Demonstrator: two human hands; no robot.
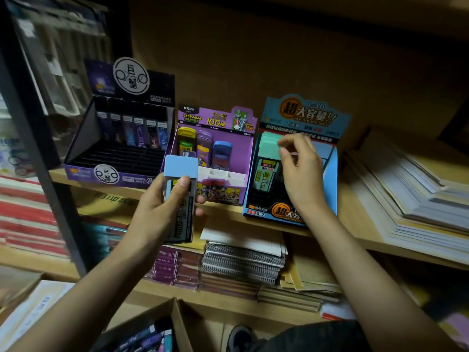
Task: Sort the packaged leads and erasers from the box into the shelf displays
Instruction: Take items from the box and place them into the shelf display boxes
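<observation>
The blue-capped lead pack (pixel 180 166), likely light, stiff and slick, best held by its long sides, sat gripped in your left hand (pixel 162 209) before the shelf (pixel 355 224) edge while your right hand (pixel 300 174) pinched a mint-capped pack (pixel 268 148) in the blue display (pixel 332 179).

The lead case (pixel 181 165) in your left hand (pixel 162 207) has a pale blue cap over a dark body printed in yellow. To your right, the blue display box (pixel 331 179) is sky blue, and its header carries an orange-and-black roundel and white lettering. The mint-capped cases (pixel 270 146) in it have green-and-black labels. The purple display box (pixel 243 158) in the middle has yellow lettering and holds a yellow case (pixel 186 138), a purple case (pixel 204 146) and a blue case (pixel 222 153) behind white dividers (pixel 220 174). The dark display box (pixel 86 138) on the left is black inside with a purple front strip, and its round emblem (pixel 131 75) is white with black strokes. The shelf (pixel 355 232) is tan wood.
</observation>
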